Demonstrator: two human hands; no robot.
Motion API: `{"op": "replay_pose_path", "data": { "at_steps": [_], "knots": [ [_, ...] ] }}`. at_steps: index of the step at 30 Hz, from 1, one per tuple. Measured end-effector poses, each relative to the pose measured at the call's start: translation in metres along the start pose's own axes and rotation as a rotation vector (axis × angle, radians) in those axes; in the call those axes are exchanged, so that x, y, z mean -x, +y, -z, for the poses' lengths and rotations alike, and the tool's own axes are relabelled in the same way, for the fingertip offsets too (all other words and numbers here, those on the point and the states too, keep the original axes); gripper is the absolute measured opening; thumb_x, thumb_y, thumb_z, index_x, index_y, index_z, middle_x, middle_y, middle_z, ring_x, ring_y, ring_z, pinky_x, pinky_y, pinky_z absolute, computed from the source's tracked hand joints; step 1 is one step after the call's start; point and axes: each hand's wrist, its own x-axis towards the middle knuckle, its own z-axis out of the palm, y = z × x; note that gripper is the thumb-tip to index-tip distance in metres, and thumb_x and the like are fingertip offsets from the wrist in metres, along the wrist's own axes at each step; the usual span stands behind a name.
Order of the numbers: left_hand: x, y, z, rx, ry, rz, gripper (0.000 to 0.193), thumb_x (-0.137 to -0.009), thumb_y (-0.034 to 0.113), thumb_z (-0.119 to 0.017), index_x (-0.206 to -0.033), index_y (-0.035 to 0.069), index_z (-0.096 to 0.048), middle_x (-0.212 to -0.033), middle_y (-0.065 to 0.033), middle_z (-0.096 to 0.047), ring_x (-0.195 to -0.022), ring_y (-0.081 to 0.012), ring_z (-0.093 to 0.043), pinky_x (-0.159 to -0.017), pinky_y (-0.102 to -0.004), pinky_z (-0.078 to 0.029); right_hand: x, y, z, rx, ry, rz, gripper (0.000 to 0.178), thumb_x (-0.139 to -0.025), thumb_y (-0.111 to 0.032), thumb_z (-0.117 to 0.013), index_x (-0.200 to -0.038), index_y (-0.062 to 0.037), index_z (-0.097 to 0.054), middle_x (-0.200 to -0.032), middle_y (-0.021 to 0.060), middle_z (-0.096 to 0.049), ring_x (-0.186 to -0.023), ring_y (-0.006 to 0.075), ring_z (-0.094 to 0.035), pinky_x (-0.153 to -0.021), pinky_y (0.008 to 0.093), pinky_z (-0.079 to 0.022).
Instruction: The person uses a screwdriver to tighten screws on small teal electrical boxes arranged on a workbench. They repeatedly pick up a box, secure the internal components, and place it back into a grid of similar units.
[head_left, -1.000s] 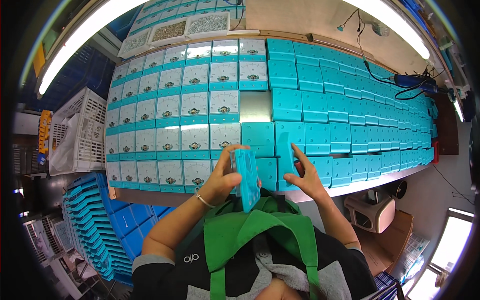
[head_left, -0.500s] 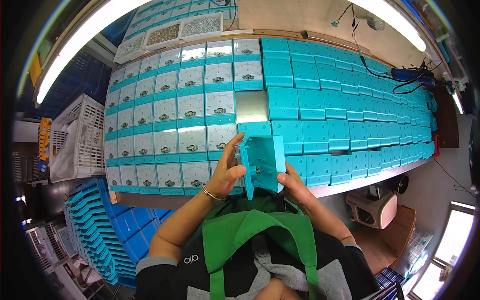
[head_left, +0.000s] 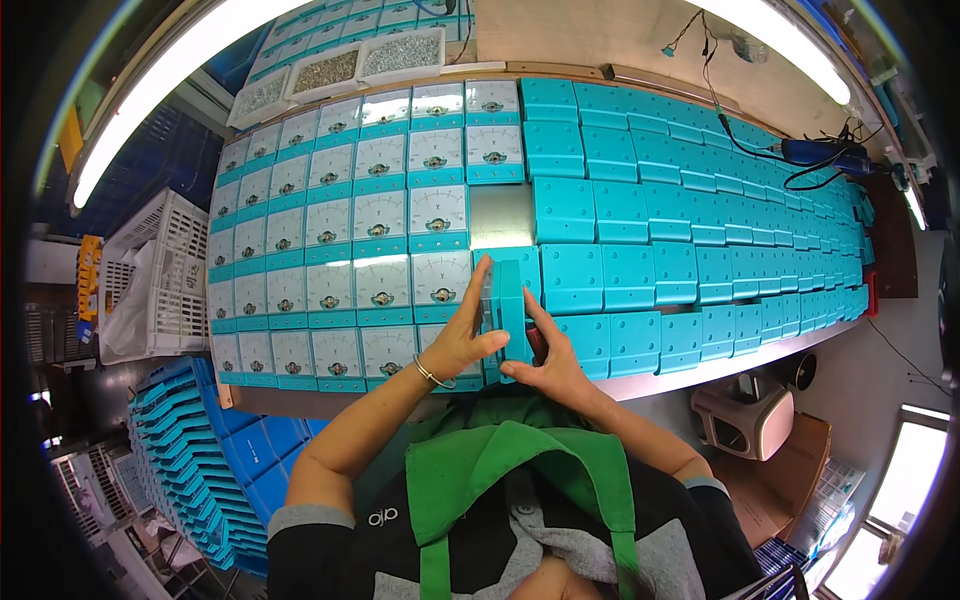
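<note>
— Where's the turquoise meter case?
— Upright over the near part of the surface, squeezed between the left hand on its dial side and the right hand on its back.
— Anything else gripped?
— A dark red object shows by the right palm, mostly hidden.
— Around it?
— Dial meters in rows leftward, turquoise covers rightward.

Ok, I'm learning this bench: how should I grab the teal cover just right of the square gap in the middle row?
Probably grip the teal cover by its left edge, coming in from the gap: that side is exposed, while a neighbouring cover sits close on its right.
</note>
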Motion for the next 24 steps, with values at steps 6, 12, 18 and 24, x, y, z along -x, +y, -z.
{"op": "replay_pose_path", "data": {
  "at_steps": [6,12,18,24],
  "knots": [
    [0.011,-0.010,0.019,-0.443,0.072,-0.104,0.090,-0.070,0.027,-0.082,-0.140,0.001,-0.032,-0.133,-0.0139,-0.044,-0.120,-0.0222,-0.047,-0.100,-0.0365,-0.041,-0.008,0.001,0.015,0.277,0.172,0.126,0.094,-0.070,-0.023,-0.082,-0.145,-0.0076,-0.028,-0.128,0.0179,-0.041,-0.118,0.0232,-0.045,-0.088,0.0324,-0.049],
    [0.005,-0.003,0.023,-0.166,0.119,-0.079,0.068,-0.079,0.012,-0.073,-0.135,-0.002,-0.039,-0.119,-0.0134,-0.056,-0.107,-0.0201,-0.058,-0.091,-0.0333,-0.049,-0.034,0.001,0.047,-0.168,0.004,-0.068,0.065,-0.080,-0.019,-0.076,-0.130,0.0062,-0.043,-0.100,0.0112,-0.063,-0.088,0.0132,-0.059,-0.076,0.0268,-0.051],
    [-0.065,0.012,0.043,-0.260,0.202,-0.169,0.062,-0.082,0.011,-0.069,-0.136,0.006,-0.040,-0.122,-0.0148,-0.054,-0.100,-0.0185,-0.061,-0.087,-0.0316,-0.049,-0.074,-0.002,0.054,0.334,0.224,-0.084,0.067,-0.081,-0.018,-0.073,-0.136,-0.0002,-0.039,-0.110,0.0126,-0.060,-0.084,0.0141,-0.059,-0.074,0.0274,-0.050],
    [-0.144,0.009,0.095,-0.803,0.106,-0.095,0.052,-0.083,0.017,-0.066,-0.130,0.013,-0.046,-0.121,-0.0144,-0.053,-0.104,-0.0258,-0.057,-0.088,-0.0373,-0.047,-0.063,0.021,0.066,0.113,0.278,0.008,0.066,-0.083,-0.011,-0.068,-0.141,-0.0075,-0.035,-0.121,0.0141,-0.056,-0.074,0.0089,-0.055,-0.069,0.0260,-0.048]
  ]
}}
